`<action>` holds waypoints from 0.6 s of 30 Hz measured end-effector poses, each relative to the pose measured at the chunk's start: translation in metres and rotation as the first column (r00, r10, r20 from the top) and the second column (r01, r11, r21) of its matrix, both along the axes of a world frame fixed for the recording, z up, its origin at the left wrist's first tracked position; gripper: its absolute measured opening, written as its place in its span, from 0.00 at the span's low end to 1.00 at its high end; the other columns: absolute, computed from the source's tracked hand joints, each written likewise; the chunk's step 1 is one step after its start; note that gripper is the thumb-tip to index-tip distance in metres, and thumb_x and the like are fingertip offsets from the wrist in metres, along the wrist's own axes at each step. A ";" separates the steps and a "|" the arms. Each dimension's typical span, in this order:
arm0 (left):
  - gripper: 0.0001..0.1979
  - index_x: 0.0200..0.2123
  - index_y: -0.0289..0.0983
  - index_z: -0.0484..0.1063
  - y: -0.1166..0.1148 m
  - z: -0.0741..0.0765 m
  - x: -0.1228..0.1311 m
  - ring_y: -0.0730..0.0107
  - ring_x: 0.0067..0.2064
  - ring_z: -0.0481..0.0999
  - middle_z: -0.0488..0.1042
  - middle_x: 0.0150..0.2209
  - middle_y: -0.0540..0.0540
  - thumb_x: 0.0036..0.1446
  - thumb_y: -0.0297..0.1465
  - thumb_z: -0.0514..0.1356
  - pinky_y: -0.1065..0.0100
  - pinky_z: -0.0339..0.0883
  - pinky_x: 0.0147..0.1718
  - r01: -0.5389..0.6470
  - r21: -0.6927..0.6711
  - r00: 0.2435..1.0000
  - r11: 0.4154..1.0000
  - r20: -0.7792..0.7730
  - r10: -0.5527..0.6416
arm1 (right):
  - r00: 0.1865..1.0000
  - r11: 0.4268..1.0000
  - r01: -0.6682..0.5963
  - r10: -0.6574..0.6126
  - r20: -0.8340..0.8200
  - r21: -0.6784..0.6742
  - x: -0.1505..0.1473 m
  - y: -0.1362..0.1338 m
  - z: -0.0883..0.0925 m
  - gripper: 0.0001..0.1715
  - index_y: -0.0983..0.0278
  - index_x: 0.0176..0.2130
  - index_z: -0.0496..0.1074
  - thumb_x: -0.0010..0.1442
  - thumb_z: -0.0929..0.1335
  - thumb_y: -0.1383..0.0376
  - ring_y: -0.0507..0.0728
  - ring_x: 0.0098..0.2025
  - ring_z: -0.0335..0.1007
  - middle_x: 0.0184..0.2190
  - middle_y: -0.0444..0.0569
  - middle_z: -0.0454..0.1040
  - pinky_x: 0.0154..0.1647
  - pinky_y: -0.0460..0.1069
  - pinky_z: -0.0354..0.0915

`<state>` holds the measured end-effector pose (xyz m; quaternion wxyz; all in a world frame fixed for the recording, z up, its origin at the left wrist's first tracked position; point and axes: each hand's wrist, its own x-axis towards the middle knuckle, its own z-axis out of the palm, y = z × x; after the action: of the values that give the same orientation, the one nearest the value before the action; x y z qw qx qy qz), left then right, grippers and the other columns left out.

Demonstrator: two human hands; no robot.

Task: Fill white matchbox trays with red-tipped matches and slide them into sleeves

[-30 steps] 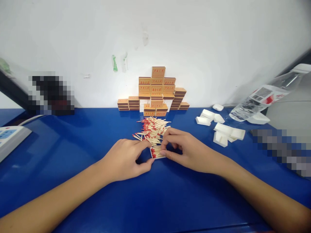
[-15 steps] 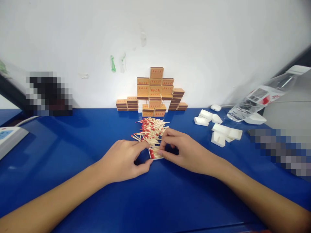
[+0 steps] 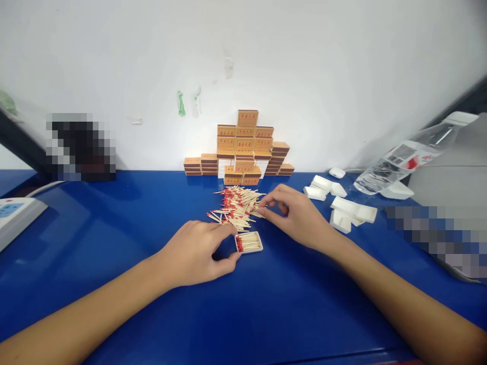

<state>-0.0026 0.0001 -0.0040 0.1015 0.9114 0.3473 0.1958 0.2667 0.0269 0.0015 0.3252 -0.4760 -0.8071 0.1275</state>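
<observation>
White rectangular tray (image 3: 261, 241) holds red-tipped wooden matches (image 3: 249, 242); half-open left hand (image 3: 196, 253) grips it; nearly closed right hand (image 3: 294, 215) touches loose matches (image 3: 236, 205).

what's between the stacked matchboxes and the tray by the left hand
In the head view, a loose heap of matches, with the right hand at its edge, lies between the stacked matchboxes and the tray.
</observation>
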 end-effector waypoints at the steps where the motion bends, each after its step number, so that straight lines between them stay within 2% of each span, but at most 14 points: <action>1: 0.14 0.48 0.38 0.79 0.000 0.000 0.000 0.71 0.23 0.71 0.72 0.23 0.55 0.62 0.37 0.63 0.69 0.59 0.26 0.007 -0.004 1.000 1.000 -0.001 -0.007 | 1.000 1.000 0.003 -0.003 0.008 0.006 0.000 0.005 -0.002 0.04 0.60 0.40 0.80 0.67 0.73 0.62 0.53 0.30 0.60 0.32 0.43 0.66 0.33 0.50 0.59; 7: 0.14 0.48 0.38 0.79 -0.002 0.001 0.000 0.71 0.23 0.70 0.71 0.23 0.55 0.62 0.37 0.63 0.68 0.59 0.26 0.005 -0.004 1.000 1.000 -0.020 -0.005 | 0.998 0.998 -0.061 0.061 0.027 0.010 -0.009 0.020 -0.010 0.03 0.61 0.37 0.79 0.66 0.74 0.65 0.54 0.33 0.61 0.34 0.45 0.67 0.36 0.50 0.60; 12: 0.14 0.48 0.38 0.79 0.000 0.002 0.000 0.71 0.22 0.70 0.71 0.22 0.55 0.63 0.38 0.62 0.67 0.58 0.26 -0.035 0.022 0.999 0.999 -0.022 0.035 | 0.997 0.996 -0.082 0.081 0.016 0.028 -0.006 0.017 0.000 0.06 0.62 0.37 0.78 0.68 0.72 0.63 0.54 0.33 0.61 0.33 0.44 0.66 0.36 0.50 0.59; 18: 0.15 0.49 0.38 0.80 0.002 0.003 0.001 0.69 0.23 0.71 0.71 0.22 0.54 0.62 0.38 0.63 0.67 0.57 0.26 -0.071 0.018 0.997 0.997 -0.029 0.072 | 0.974 0.962 -0.212 0.222 0.045 -0.170 -0.003 -0.007 0.021 0.10 0.61 0.37 0.78 0.70 0.71 0.59 0.53 0.33 0.62 0.36 0.46 0.69 0.34 0.50 0.60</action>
<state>-0.0020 0.0020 -0.0014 0.0816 0.9020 0.3796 0.1888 0.2634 0.0201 0.0226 0.2430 -0.4137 -0.8511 0.2130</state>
